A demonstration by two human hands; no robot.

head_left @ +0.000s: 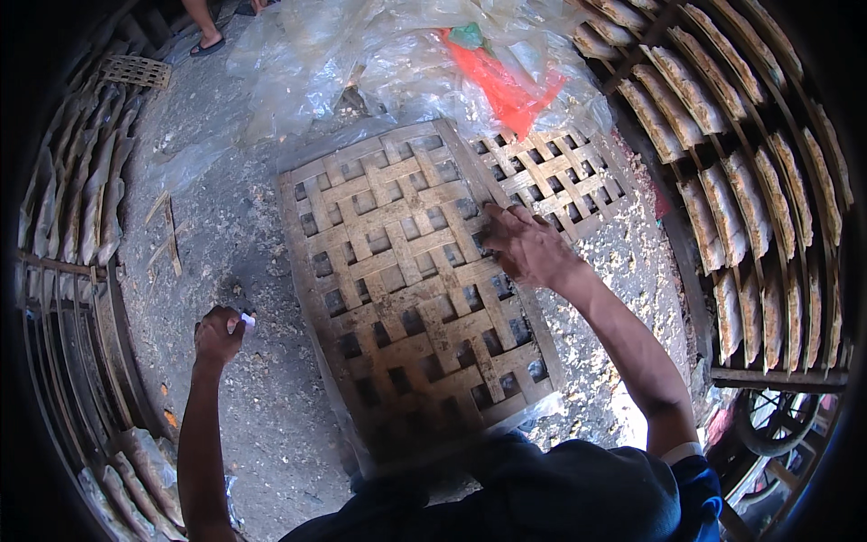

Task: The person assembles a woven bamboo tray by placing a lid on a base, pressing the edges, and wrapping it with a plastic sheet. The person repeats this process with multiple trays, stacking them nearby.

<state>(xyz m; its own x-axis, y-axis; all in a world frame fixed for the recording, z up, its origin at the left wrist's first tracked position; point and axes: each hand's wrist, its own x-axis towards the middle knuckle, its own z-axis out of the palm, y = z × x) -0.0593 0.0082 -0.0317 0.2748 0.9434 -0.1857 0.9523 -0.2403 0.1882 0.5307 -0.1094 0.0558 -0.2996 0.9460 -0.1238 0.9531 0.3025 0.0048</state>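
Note:
A large woven bamboo tray [388, 262] with a wooden frame lies in front of me, reaching toward my body, with clear plastic sheet showing along its edges. My right hand [533, 246] is at its right edge, fingers curled over the frame. On the left, my left hand [217, 336] is held away from the tray, closed around a small whitish-purple thing [248, 320] that sticks out by the thumb. Its kind is too small to tell. Partly behind the tray at the upper right lies another bamboo lattice [555, 176].
Crumpled clear plastic sheets [316, 63] with a red plastic piece [501, 81] cover the far ground. Racks of loaded slats [750, 208] stand right; another rack [77, 352] stands left. Bamboo strips [170, 233] lie on the littered floor. A person's foot [208, 43] shows far left.

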